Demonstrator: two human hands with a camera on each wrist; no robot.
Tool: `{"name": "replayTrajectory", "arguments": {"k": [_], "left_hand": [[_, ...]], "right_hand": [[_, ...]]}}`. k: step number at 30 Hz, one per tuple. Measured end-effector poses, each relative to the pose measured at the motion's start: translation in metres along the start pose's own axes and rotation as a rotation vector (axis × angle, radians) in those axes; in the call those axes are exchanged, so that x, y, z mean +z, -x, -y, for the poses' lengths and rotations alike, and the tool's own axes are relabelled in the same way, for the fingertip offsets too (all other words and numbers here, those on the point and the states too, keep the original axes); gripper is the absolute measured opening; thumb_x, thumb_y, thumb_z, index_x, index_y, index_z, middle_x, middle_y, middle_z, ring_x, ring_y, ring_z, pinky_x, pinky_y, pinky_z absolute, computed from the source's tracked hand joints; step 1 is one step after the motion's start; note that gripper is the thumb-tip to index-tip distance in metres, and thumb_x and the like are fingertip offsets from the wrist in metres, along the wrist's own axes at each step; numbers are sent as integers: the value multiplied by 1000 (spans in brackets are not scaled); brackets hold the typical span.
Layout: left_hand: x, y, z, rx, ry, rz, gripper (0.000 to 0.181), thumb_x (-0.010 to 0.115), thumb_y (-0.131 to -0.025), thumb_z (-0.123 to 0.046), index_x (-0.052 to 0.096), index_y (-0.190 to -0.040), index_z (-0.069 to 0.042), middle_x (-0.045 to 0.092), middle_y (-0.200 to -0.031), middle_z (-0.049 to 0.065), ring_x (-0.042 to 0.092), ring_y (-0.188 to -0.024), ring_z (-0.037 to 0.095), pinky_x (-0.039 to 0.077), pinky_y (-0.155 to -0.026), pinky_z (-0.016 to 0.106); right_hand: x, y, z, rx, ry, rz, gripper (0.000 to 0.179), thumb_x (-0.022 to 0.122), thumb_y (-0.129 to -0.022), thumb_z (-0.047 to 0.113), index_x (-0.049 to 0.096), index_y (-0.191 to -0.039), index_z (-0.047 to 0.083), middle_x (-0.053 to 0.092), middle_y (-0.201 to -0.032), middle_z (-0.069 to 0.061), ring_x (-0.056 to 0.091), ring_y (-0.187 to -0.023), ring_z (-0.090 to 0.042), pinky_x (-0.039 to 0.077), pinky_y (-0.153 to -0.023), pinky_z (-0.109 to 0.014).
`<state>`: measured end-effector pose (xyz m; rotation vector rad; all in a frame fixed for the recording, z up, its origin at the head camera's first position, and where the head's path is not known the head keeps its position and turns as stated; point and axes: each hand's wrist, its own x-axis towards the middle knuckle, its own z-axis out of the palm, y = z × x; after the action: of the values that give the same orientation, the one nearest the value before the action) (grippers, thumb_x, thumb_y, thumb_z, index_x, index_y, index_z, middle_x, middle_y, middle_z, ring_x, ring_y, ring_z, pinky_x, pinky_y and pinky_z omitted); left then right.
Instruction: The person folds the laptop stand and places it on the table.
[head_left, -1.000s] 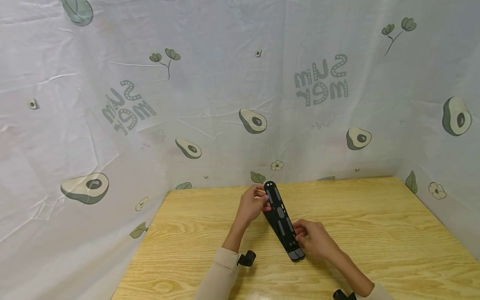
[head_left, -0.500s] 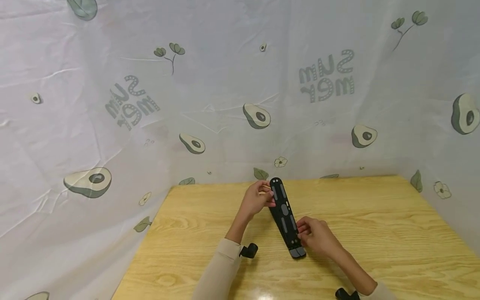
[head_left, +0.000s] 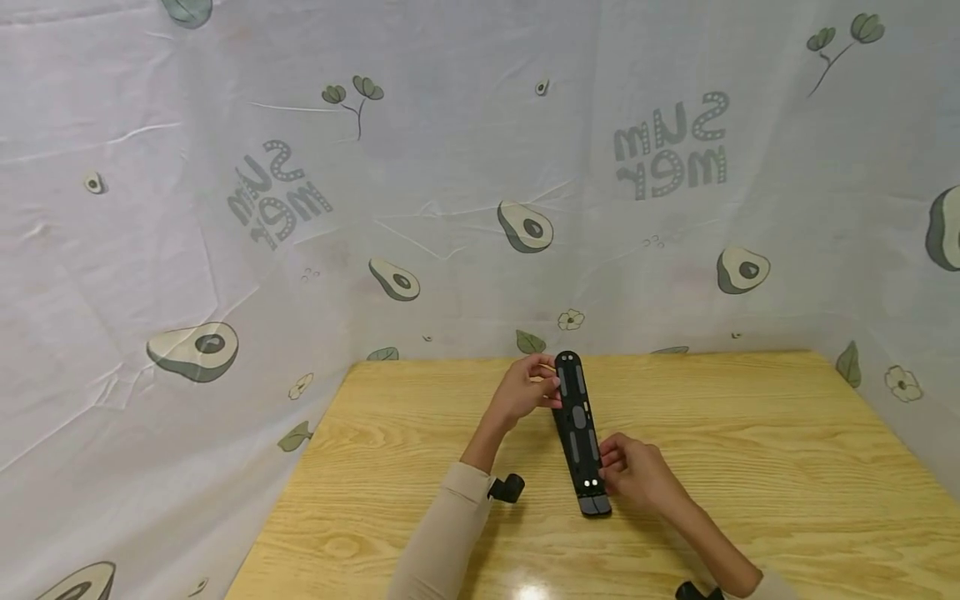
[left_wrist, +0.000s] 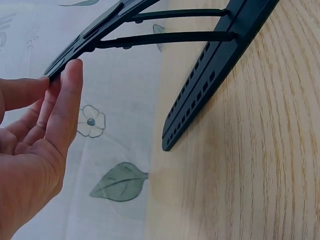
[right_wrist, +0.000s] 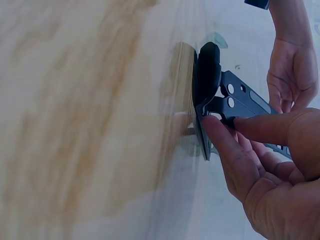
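A black folding laptop stand [head_left: 578, 417] with grey pads stands on the wooden table, its long upper arm seen from above. My left hand [head_left: 521, 392] pinches the raised far end between thumb and fingers. In the left wrist view, two thin struts [left_wrist: 170, 37] link that arm to the slotted base bar [left_wrist: 210, 82], so the stand is partly unfolded. My right hand [head_left: 637, 475] pinches the stand's edge close to its near end. The right wrist view shows thumb and forefinger beside the hinge, below the rounded front lip [right_wrist: 208, 70].
The wooden table [head_left: 750, 442] extends to both sides of the stand. Behind it hangs a pale cloth [head_left: 450, 167] printed with avocados and leaves. A black wrist camera [head_left: 507, 488] sits on the left sleeve.
The stand has turned a little, its far end swinging right so it points more straight away from me. Both hands keep their grip. The head view has shifted slightly.
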<state>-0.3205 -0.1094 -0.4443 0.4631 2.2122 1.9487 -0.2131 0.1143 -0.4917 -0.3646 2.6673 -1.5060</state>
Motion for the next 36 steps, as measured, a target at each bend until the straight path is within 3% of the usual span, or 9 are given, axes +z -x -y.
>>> {"name": "replayTrajectory", "arguments": {"k": [7, 15, 25, 36], "left_hand": [[-5, -3, -3, -6, 3, 22, 32, 61, -105, 4, 62, -137, 1, 68, -108, 12, 71, -80, 19, 60, -94, 67], [-8, -6, -3, -14, -3, 54, 29, 62, -106, 3, 62, -134, 0, 67, -106, 9, 71, -81, 18, 60, -95, 66], [-5, -8, 2, -14, -16, 132, 25, 62, -105, 4, 61, -130, 2, 64, -103, 6, 70, -81, 17, 58, -95, 68], [-2, -15, -2, -3, -71, 180, 24, 60, -107, 2, 62, -131, 2, 67, -104, 6, 69, -79, 16, 59, -93, 68]], "right_hand": [[4, -1, 5, -13, -31, 4, 22, 75, -92, -10, 68, -112, -6, 70, -95, -9, 69, -85, -17, 63, -63, -24], [7, 0, 7, -6, 28, -11, 20, 78, -91, -5, 68, -107, 0, 70, -93, -5, 68, -83, -13, 58, -67, -23], [13, 7, 3, 3, -4, 13, 22, 80, -91, -2, 66, -107, -1, 70, -93, -4, 70, -84, -13, 60, -67, -24], [16, 12, 10, 6, 4, -38, 23, 82, -88, -3, 66, -103, 1, 69, -89, -3, 69, -81, -12, 57, -65, -21]]}}
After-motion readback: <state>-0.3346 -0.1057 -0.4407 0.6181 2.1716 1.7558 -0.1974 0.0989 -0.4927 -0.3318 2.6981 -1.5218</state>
